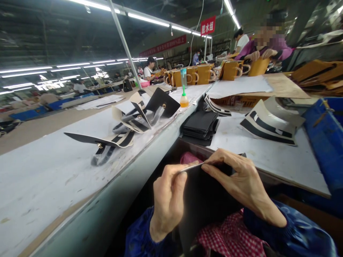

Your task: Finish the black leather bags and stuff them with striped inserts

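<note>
Left hand point(170, 194) and right hand point(237, 178) are finger-pinching a flat black panel's point(193, 196) top edge, beside the white-topped desk's point(80, 182) right edge; probably edge-working, next move needing even pressure.

One head-worn view, forward and down, across a near worktable point(64, 175)

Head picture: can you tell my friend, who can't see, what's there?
A person's left hand and right hand pinch the edge of a black panel. Beyond are a black stack and, on the left table, a green-tipped bottle.
</note>
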### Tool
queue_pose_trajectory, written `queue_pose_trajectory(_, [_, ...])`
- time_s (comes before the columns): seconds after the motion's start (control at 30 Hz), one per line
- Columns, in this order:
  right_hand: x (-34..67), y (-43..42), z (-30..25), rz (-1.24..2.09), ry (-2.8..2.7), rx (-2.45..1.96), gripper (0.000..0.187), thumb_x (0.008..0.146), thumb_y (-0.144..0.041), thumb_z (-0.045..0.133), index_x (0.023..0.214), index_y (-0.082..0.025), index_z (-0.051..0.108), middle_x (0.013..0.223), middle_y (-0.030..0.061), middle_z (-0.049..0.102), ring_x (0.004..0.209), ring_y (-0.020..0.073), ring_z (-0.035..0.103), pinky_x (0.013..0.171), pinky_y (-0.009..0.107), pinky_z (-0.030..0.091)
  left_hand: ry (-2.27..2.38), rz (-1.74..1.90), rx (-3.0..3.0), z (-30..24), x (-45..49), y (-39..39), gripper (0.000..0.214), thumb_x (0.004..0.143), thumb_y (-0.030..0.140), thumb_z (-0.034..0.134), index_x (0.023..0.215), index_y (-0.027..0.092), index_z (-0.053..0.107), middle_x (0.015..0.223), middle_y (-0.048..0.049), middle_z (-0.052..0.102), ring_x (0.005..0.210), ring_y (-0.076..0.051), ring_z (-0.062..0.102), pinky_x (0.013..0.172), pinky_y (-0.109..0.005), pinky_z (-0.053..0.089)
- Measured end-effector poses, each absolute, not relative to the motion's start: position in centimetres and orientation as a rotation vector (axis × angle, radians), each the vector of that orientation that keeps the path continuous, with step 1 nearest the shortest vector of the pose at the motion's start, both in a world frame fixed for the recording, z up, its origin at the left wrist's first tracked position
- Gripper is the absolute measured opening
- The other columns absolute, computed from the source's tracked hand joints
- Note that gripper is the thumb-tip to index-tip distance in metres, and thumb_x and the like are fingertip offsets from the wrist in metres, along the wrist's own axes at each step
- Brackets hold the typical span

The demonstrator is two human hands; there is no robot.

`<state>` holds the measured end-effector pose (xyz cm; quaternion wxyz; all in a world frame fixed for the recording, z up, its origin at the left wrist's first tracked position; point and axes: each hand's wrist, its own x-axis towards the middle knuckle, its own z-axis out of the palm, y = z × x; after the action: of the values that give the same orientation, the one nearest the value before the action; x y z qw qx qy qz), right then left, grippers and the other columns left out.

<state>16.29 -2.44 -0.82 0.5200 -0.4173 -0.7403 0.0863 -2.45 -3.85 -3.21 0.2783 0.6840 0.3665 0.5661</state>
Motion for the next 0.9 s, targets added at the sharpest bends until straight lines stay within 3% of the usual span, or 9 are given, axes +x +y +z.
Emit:
queue_pose_trajectory(0.27, [16.0, -1.4, -1.3, 0.446, -1.668, -1.136, 0.012, 0.082, -0.028, 0.073, 0.074, -0.021, 0.067, 0.066, -0.0028, 0.068, 0.059, 0.0129, 0.062, 0.06, 0.025, 0.051, 0.992, 1.556, 1.994, -3.9, -2.4, -3.6, 0.026, 0.098, 0.011, 0.05, 0.116, 0.026, 0.061, 0.115, -0.0012, 0.075, 0.107, -0.015, 0.07, 0.094, -0.023, 0.053])
queue_pose_trajectory(0.43, [16.1, -0.9, -2.0, 0.354, -1.663, -1.065, 0.01, 0.084, -0.025, 0.072, 0.075, -0.021, 0.07, 0.077, 0.001, 0.071, 0.073, 0.0163, 0.066, 0.073, 0.03, 0.054, 1.018, 1.607, 1.945, -4.2, -2.6, -3.3, 0.023, 0.098, 0.011, 0.049, 0.114, 0.023, 0.062, 0.112, -0.0025, 0.075, 0.105, -0.016, 0.071, 0.093, -0.026, 0.054])
queue_pose_trajectory(0.6, [16.1, -0.7, -2.4, 0.282, -1.645, -1.041, 0.006, 0.084, -0.022, 0.072, 0.078, -0.021, 0.071, 0.078, 0.0017, 0.068, 0.072, 0.0159, 0.064, 0.067, 0.029, 0.053, 1.019, 1.625, 1.987, -4.3, -2.6, -3.2, 0.027, 0.097, 0.009, 0.049, 0.117, 0.024, 0.061, 0.116, -0.0026, 0.074, 0.109, -0.017, 0.07, 0.096, -0.03, 0.054])
queue_pose_trajectory(0.7, [16.2, -0.6, -2.5, 0.266, -1.649, -1.068, 0.001, 0.084, -0.021, 0.072, 0.084, -0.021, 0.072, 0.074, -0.0002, 0.065, 0.067, 0.0139, 0.061, 0.064, 0.028, 0.052, 1.016, 1.628, 2.05, -4.4, -2.7, -3.2, 0.032, 0.096, 0.007, 0.05, 0.121, 0.025, 0.06, 0.118, -0.0016, 0.074, 0.11, -0.017, 0.07, 0.097, -0.029, 0.053])
queue_pose_trajectory(0.9, [16.6, -0.4, -2.7, 0.201, -1.787, -1.024, 0.016, 0.09, -0.018, 0.065, 0.099, -0.024, 0.076, 0.081, 0.001, 0.057, 0.071, 0.0126, 0.057, 0.062, 0.025, 0.049, 0.99, 1.639, 2.283, -4.7, -2.6, -3.2, 0.042, 0.093, 0.004, 0.052, 0.129, 0.026, 0.057, 0.121, -0.0021, 0.074, 0.107, -0.017, 0.071, 0.093, -0.027, 0.055])
